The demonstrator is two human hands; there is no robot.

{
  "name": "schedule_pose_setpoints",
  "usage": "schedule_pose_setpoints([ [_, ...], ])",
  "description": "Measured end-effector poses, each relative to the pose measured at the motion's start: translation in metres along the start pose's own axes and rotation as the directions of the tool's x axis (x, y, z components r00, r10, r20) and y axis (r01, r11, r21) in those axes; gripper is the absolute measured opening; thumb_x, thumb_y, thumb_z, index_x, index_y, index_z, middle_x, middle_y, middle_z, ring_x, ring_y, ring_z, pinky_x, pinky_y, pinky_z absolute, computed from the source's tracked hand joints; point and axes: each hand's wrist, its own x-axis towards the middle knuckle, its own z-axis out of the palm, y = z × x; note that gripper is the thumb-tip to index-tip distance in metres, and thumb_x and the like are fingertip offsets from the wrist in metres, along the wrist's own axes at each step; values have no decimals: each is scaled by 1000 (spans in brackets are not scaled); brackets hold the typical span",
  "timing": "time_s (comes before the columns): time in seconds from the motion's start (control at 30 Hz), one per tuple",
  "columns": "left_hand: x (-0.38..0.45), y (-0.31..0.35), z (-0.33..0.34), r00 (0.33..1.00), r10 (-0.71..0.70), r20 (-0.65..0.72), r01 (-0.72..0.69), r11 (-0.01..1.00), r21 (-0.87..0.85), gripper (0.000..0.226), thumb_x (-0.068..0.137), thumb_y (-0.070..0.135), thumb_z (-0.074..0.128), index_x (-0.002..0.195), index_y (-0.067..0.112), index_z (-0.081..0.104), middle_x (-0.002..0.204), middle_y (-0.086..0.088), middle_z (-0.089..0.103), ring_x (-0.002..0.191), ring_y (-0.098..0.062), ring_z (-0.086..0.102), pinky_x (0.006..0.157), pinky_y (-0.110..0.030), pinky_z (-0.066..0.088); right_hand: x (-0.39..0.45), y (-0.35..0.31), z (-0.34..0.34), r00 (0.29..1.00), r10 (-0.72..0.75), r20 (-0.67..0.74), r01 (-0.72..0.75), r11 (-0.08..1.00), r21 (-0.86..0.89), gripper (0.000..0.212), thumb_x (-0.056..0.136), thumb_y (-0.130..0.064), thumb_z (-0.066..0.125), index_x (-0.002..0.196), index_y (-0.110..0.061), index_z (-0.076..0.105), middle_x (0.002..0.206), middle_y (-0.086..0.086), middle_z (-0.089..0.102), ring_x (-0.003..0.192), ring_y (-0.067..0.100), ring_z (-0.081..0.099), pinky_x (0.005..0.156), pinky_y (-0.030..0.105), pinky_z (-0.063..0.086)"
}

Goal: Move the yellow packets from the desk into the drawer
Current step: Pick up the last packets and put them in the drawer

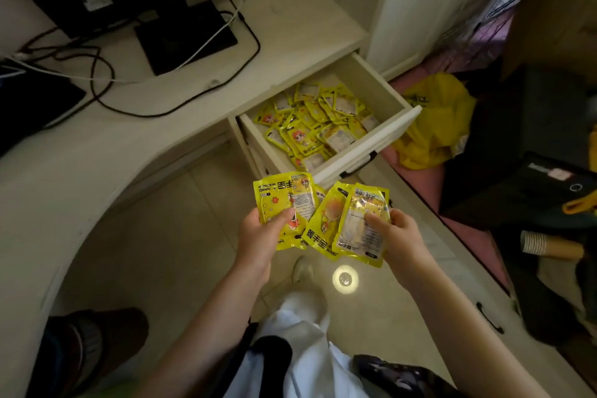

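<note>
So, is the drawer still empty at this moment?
No, the open drawer already holds a heap of yellow packets, while both hands hold more packets in front of it.

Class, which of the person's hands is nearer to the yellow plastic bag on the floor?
Right. The right hand holds packets on the side of the yellow plastic bag, below it in the view; the left hand is farther away, across the open drawer.
</note>
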Motion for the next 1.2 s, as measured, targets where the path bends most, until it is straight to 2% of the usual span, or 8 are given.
schedule_pose_setpoints([
  [0.13,43,29,21,1000,8,15,-8,1000,8,21,78,18,76,97,17,68,91,-1,76,86,-19,72,86,-43,56,36,-36,4,1000,-25,4,25,999,-24,8,92,-12,58,99,-8,57,94,14,67,84,31,66,75,45,55],
  [0.33,91,57,50,1000,-16,10,16,1000,15,23,76,23,77,97,19,69,91,1,76,87,-20,72,87,-46,55,83,-79,6,999,-14,34,14,1000,2,20,92,-12,58,110,-2,57,90,12,68,78,29,67,66,39,54],
  [0.5,118,76,80,1000,-9,-21,9,1000,-15,19,79,17,74,97,19,68,91,1,76,86,-19,72,76,-35,56,127,-113,0,998,10,69,-9,1000,-12,20,93,-13,57,111,-5,56,93,12,69,80,28,68,67,41,56],
  [0.63,136,83,108,994,-23,-110,21,1000,-17,15,79,17,74,93,20,68,89,3,75,85,-16,71,75,-32,54,168,-139,-9,992,30,126,-26,999,-34,19,92,-10,57,111,-5,56,94,11,69,79,26,68,67,39,56],
  [0.73,148,84,134,983,-41,-180,38,999,-18,12,79,18,74,89,21,68,87,4,75,85,-16,71,77,-33,54,202,-157,-20,984,55,172,-37,994,-106,22,91,-10,59,113,-5,56,99,14,69,84,29,68,74,45,57],
  [0.87,156,79,172,962,-110,-251,89,992,-95,13,79,19,74,92,19,71,90,1,76,88,-20,71,85,-39,55,249,-185,-36,962,90,257,-16,961,-277,22,91,-15,60,111,-8,56,100,15,69,87,31,69,71,43,57],
  [1.0,163,68,202,930,-215,-299,150,963,-225,27,72,29,78,97,22,71,95,2,75,93,-19,70,92,-44,51,290,-204,-40,935,129,329,0,931,-364,22,90,-11,60,111,-3,59,101,21,70,91,39,69,80,58,55],
  [1.2,186,61,209,866,-303,-397,197,938,-285,23,76,24,77,98,21,70,96,0,74,93,-18,68,87,-37,49,335,-211,-16,910,164,382,82,830,-551,20,92,-16,58,110,-7,59,102,14,69,94,32,68,84,49,56],
])
